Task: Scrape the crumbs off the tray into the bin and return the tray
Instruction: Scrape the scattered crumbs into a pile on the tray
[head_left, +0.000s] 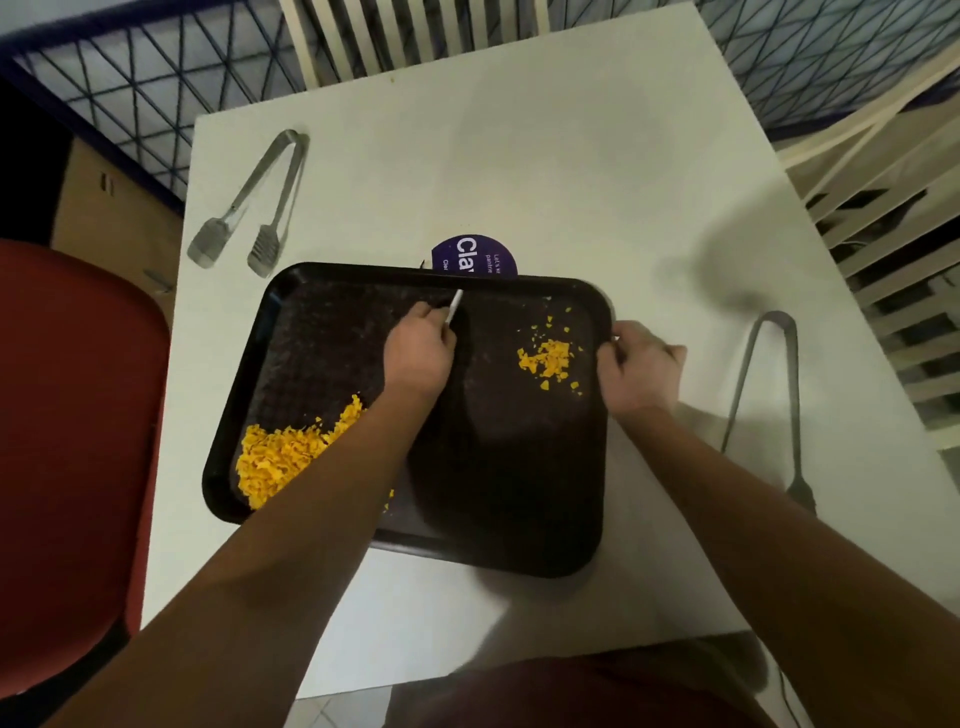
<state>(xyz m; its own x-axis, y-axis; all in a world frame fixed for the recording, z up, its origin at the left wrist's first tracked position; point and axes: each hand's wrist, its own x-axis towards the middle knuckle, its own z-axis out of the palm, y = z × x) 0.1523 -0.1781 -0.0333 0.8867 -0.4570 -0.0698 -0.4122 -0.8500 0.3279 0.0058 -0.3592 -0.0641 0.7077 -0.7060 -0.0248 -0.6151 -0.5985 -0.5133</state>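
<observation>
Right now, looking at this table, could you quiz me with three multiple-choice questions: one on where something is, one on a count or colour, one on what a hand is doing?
1. Where is the bigger crumb pile on the tray?
A. near-left corner
B. far-right corner
C. dead centre

2. How many tongs lie on the table?
A. none
B. two
C. four

3. What is the right hand doing?
A. lying flat on the table
B. holding tongs
C. gripping the tray's right edge

Answers:
1 A: the large orange heap sits near-left, with only a small scatter far-right.
2 B: left tongs beside the tray's far-left corner, right tongs to its right.
3 C: its fingers curl over the rim, while the left hand holds a thin white scraper.
</observation>
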